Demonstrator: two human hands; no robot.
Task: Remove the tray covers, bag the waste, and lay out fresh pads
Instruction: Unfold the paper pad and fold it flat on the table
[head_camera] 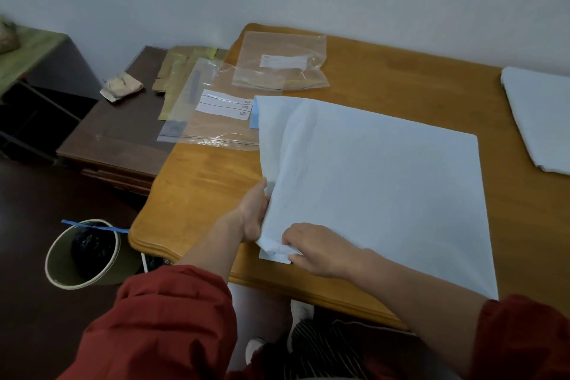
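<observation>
A large pale blue pad (pixel 379 182) lies spread on the wooden table (pixel 197 191), its left part lifted in a fold. My left hand (pixel 251 213) grips the pad's left edge, thumb on top. At the near left corner my right hand (pixel 311 248) pinches the crumpled corner of the pad. Two clear zip bags lie beyond the pad: one with a white label (pixel 212 111) at the table's left edge, another (pixel 279 62) at the far edge. A second pale pad (pixel 543 117) rests at the right side of the table.
A round bin (pixel 81 254) with a dark bag inside and a blue strip across its rim stands on the floor to the left of the table. A dark low cabinet (pixel 123 136) carrying brown packets and a small crumpled wrapper adjoins the table's left side. A wall runs behind.
</observation>
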